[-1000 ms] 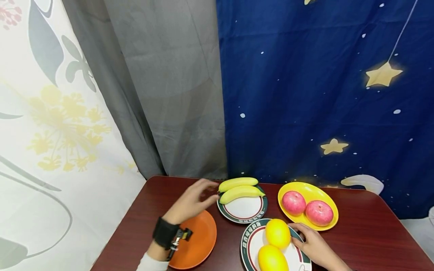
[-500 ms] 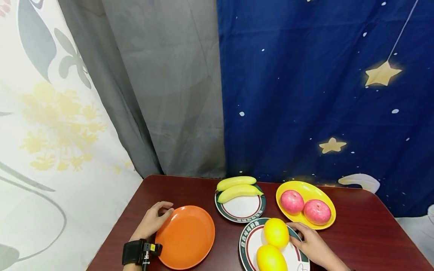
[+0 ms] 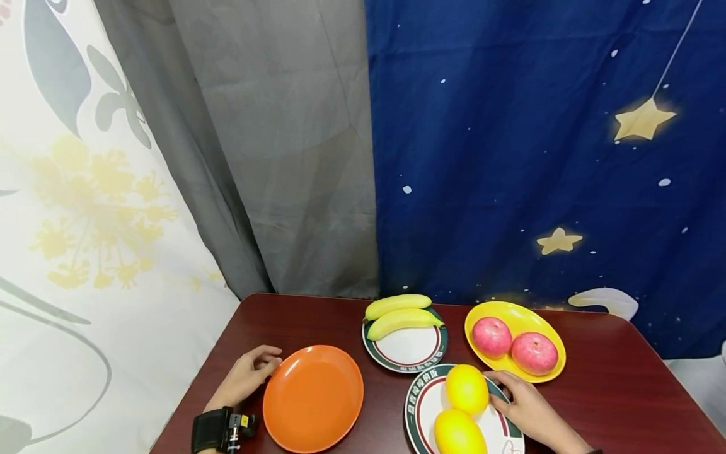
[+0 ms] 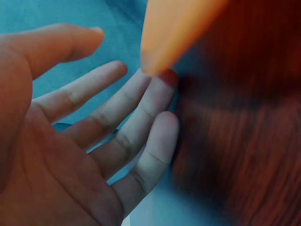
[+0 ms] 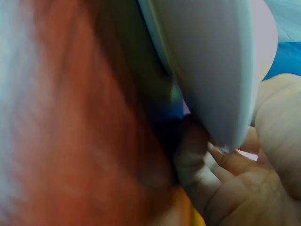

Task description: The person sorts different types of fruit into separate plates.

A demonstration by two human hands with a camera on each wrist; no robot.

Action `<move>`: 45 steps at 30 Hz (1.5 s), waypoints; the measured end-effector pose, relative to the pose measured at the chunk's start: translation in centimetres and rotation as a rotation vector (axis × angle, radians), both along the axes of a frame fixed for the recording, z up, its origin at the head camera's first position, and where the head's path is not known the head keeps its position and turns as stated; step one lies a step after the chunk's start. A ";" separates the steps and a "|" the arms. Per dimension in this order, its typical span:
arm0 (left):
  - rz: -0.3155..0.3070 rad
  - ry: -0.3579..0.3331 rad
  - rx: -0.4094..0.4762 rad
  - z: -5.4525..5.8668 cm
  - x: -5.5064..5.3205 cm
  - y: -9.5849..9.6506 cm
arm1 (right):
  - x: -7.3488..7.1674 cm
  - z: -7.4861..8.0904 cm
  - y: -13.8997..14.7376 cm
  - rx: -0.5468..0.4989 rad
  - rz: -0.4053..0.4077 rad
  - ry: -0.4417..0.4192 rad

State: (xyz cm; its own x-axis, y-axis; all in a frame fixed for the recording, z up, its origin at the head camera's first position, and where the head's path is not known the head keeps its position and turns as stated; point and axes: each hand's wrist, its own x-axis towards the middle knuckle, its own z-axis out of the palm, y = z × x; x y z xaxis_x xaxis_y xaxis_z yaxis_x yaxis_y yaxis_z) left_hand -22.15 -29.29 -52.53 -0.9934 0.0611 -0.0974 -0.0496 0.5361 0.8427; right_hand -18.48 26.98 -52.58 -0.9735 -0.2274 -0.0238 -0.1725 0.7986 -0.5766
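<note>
In the head view my left hand rests on the table beside the left rim of an orange plate. The left wrist view shows its fingers loosely spread, the thumb apart and the fingertips near the plate's edge; whether they touch it I cannot tell. My right hand pinches the right rim of a white plate with a dark green band, thumb above and fingers under the edge in the right wrist view. Two round yellow fruits, a rear one and a front one, lie on that plate.
Behind, two bananas lie on a smaller green-rimmed plate. To its right, a yellow oval dish holds two pink apples. Curtains hang behind the dark red table.
My left hand has moved away from the bananas, leftward and toward me, to the orange plate's left side. The right hand has stayed at the white plate's rim.
</note>
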 end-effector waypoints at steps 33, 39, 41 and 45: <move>-0.148 0.036 0.001 -1.6 -0.4 1.7 | -13.2 3.1 -14.8 0.243 0.417 0.467; -0.141 0.027 0.027 -2.0 -0.3 1.1 | -13.5 2.7 -15.7 0.274 0.392 0.482; -0.135 0.034 0.030 -2.0 -0.3 0.9 | -13.5 2.7 -15.9 0.321 0.403 0.482; -0.127 0.046 0.015 -1.8 -0.4 0.5 | -13.6 2.8 -16.3 0.403 0.418 0.468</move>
State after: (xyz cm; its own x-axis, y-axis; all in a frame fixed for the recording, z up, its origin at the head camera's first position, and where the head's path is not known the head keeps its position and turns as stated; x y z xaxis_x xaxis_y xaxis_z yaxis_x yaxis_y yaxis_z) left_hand -22.56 -28.74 -54.36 -0.9809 0.1881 -0.0498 0.0571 0.5232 0.8503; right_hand -32.04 10.68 -49.79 -0.7366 -0.6421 0.2123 -0.6636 0.7467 -0.0441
